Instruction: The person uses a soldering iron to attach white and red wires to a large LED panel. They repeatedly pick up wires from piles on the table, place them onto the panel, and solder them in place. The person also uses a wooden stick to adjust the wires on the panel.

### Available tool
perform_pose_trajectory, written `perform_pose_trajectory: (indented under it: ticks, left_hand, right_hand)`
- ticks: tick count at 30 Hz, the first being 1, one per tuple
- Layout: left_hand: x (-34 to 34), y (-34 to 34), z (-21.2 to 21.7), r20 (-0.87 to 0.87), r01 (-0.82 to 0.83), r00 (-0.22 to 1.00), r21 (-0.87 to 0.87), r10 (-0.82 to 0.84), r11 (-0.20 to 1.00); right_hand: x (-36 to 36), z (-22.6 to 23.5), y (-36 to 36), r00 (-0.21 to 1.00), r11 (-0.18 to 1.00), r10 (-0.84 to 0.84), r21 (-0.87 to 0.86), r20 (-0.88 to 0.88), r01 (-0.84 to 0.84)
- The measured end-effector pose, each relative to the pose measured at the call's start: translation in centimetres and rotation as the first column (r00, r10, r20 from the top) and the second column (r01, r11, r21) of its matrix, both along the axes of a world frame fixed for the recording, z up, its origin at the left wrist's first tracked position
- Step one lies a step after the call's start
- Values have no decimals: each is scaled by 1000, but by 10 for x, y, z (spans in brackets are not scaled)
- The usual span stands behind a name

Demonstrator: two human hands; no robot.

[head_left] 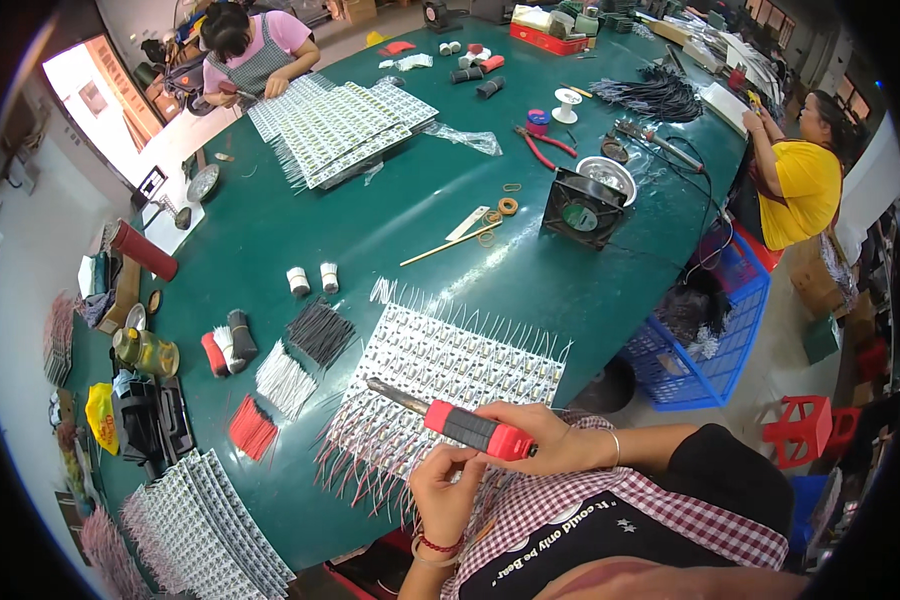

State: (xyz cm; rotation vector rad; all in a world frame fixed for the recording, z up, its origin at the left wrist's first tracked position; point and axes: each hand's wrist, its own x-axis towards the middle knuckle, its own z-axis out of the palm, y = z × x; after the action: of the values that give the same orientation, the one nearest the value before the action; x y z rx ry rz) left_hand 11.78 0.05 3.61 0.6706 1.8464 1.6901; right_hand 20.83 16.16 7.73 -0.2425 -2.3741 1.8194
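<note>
Green counter (390, 220), strewn with parts | sheet of wired LED modules (440, 375) at near edge, under both hands | soldering iron (460, 422), red-black handle, tip over sheet | right hand (550, 435), grip closed around iron handle | left hand (445, 490), fingertips pressed together just below handle; pinched item cannot be told.

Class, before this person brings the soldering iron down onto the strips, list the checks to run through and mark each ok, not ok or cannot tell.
1. Red-and-black handled soldering iron gripped in the right hand: ok.
2. Metal tip pointing away from the body, over the white strip panel with wire leads: ok.
3. Left hand clear of the hot tip: ok; it sits under the handle.
4. Whether the left fingers pinch a wire: cannot tell.
5. Cut red wire bundle within reach on the green table: ok.
</note>
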Motion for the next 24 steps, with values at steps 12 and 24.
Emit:
perform_pose_trajectory:
  ticks: [12, 24]
  left_hand:
    - [16, -5, 8, 465, 50, 882, 63, -73, 997]
    - [25, 6, 4, 0, -19, 1000, -102, 20, 995]
  right_hand:
    - [8, -4, 4, 995, 998, 68, -1, -74, -69]
    - [13, -7, 10, 998, 997, 49, 63, -27, -48]
